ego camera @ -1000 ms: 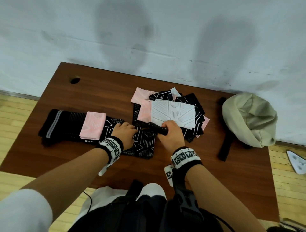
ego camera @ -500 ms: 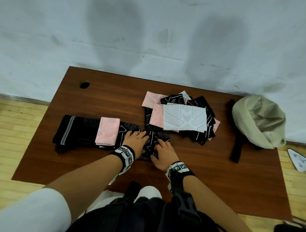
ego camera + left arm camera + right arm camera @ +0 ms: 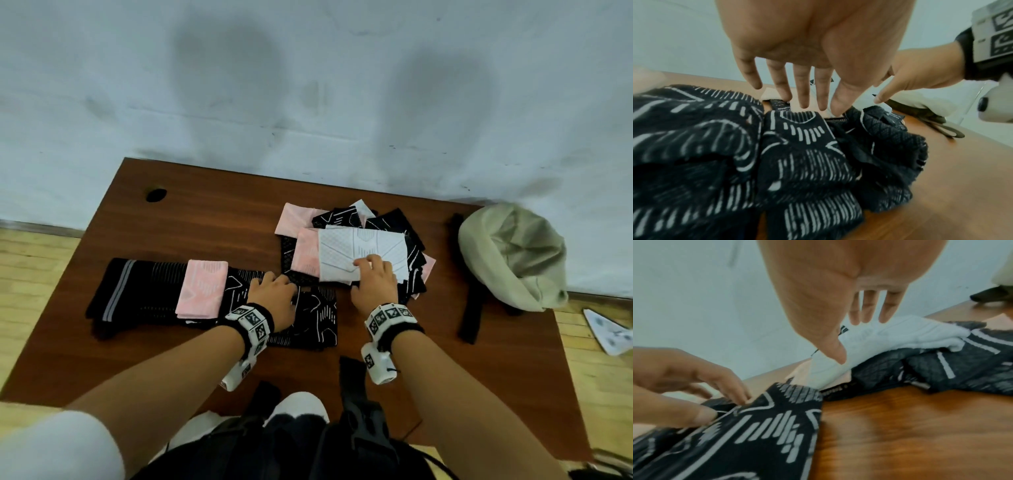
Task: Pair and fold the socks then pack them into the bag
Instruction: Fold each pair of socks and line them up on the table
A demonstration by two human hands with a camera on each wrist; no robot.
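Note:
A folded black patterned sock pair (image 3: 310,320) (image 3: 803,155) (image 3: 764,431) lies at the table's near middle. My left hand (image 3: 274,286) (image 3: 809,104) rests on its far edge with straight fingers. Further right, my right hand (image 3: 371,272) (image 3: 855,337) lies flat on a white sock (image 3: 359,248) (image 3: 890,337) that tops a loose pile of pink and black socks (image 3: 407,240). It holds nothing. A folded pink pair (image 3: 202,289) sits on black striped socks (image 3: 137,291) at the left. The beige bag (image 3: 510,253) slumps at the table's right end.
A black strap (image 3: 471,308) runs from the bag toward the front edge. The brown table (image 3: 212,219) has a cable hole (image 3: 156,194) at its far left corner. A white wall stands just behind. A white object (image 3: 606,332) lies on the floor at right.
My right hand has left the folded black pair and moved up and right onto the white sock. My left hand stays on the black pair.

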